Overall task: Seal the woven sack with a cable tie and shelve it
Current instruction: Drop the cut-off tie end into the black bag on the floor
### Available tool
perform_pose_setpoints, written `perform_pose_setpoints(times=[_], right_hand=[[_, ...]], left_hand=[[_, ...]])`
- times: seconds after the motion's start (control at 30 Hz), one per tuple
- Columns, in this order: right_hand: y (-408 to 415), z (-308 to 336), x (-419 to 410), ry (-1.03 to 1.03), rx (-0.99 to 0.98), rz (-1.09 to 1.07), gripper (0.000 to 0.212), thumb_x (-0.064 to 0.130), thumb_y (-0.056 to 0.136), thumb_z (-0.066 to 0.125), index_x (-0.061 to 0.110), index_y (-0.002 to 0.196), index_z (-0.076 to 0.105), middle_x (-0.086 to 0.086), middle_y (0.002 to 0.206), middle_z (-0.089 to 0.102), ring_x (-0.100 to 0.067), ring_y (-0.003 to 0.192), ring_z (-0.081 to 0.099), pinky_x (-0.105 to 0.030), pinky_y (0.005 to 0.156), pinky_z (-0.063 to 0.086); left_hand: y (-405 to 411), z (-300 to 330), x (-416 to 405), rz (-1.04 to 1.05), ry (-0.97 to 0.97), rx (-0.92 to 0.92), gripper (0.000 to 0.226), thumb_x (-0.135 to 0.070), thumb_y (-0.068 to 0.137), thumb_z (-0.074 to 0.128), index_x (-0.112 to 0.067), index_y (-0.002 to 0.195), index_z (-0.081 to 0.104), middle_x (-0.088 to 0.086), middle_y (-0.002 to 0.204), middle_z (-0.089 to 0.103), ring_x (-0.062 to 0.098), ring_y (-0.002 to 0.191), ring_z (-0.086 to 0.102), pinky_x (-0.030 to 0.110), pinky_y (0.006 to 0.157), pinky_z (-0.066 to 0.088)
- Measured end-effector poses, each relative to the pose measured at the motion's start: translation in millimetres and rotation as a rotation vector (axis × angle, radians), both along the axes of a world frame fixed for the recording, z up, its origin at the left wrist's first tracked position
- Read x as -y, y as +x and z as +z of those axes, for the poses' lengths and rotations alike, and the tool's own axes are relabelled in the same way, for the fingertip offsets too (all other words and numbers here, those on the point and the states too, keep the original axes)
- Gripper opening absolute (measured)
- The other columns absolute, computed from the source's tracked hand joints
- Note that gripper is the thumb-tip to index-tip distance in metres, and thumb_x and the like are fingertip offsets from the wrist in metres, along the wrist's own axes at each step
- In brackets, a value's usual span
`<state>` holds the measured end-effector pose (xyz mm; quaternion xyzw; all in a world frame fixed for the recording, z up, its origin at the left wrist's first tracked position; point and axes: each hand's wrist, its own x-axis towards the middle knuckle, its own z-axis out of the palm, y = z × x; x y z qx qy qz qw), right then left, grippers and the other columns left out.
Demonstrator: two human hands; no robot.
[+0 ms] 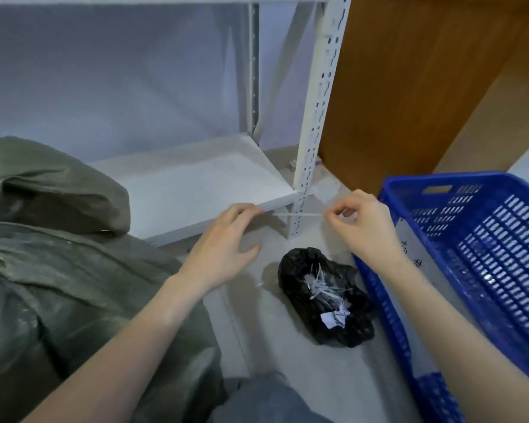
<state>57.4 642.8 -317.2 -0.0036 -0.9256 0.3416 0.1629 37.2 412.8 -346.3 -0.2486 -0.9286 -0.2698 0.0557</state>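
Note:
A grey-green woven sack (pixel 58 270) lies slumped on the floor at the left, its top folded over onto the low white shelf (pixel 202 181). My right hand (pixel 364 224) pinches one end of a thin white cable tie (pixel 297 214), which runs level in front of the shelf's edge. My left hand (pixel 223 248) reaches toward the tie's other end with fingers spread and relaxed; its fingertips sit at that end, and I cannot tell whether they touch it.
A black plastic bag (pixel 321 297) holding several white cable ties lies on the floor between my arms. A blue plastic crate (pixel 471 239) stands at the right. The white slotted shelf upright (pixel 315 117) rises behind my hands, with a brown wooden panel (pixel 425 71) beside it.

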Motion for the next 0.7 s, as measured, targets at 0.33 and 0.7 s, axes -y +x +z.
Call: perform_pose_setpoints(times=[0.33, 0.7], right_hand=[[4.0, -120.6, -49.9, 0.019, 0.134, -0.254, 0.013, 0.016, 0.084, 0.062, 0.010, 0.075, 0.070, -0.006, 0.081, 0.058, -0.025, 0.082, 0.055, -0.031, 0.068, 0.040], [-5.5, -237.1, -58.0, 0.031, 0.322, -0.488, 0.016, 0.015, 0.085, 0.059, 0.008, 0.080, 0.073, -0.009, 0.089, 0.062, -0.027, 0.080, 0.059, -0.039, 0.069, 0.052]], left_hand=[[-16.0, -82.0, -43.9, -0.184, -0.249, 0.120, 0.059, -0.027, 0.091, 0.056, -0.019, 0.144, 0.032, 0.005, 0.151, 0.034, 0.024, 0.137, 0.034, 0.033, 0.114, 0.024], [-24.2, -157.8, -74.1, -0.241, -0.343, 0.325, 0.060, -0.028, 0.093, 0.051, -0.025, 0.146, 0.024, -0.001, 0.157, 0.021, 0.020, 0.143, 0.022, 0.035, 0.117, 0.019]])
